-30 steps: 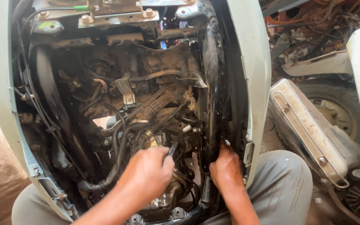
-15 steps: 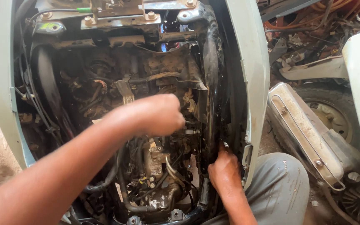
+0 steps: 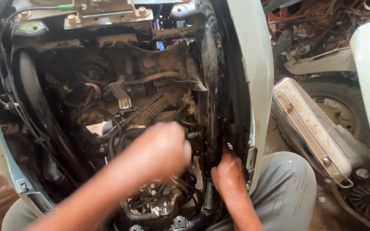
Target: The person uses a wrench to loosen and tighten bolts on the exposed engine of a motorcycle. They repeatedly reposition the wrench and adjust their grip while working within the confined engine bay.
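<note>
**Scooter engine bay, both hands inside**

Scooter body (image 3: 253, 77), pale grey-green panels, fills most of view w/ its inner bay open toward the camera. Landmark: black frame tube (image 3: 208, 85) running down the right-centre of the bay.

Largest first:
- Grimy engine block (image 3: 150, 107) sits left of frame tube, mid-bay, w/ black hoses and wiring over it.
- Metal bracket (image 3: 108, 17) w/ bolts, up top, left of the tube's upper end.
- Detached side panel (image 3: 309, 124), dirty cream, lies well right of the tube, outside the body, against a tyre (image 3: 335, 111).
- Grey trouser knee (image 3: 283, 188) below-right of the tube.
- Left hand (image 3: 161, 147): motion-blurred, just left of the tube's lower part, in front of the hoses. Looks loosely curled, but can't tell if fingers hold anything.
- Right hand (image 3: 228, 173): at the tube's foot, fingers pressed up into the gap btwn tube and right body panel, tips hidden; can't tell what they grip.
- Small green cap (image 3: 65, 7), top edge, far left of the tube.
</note>
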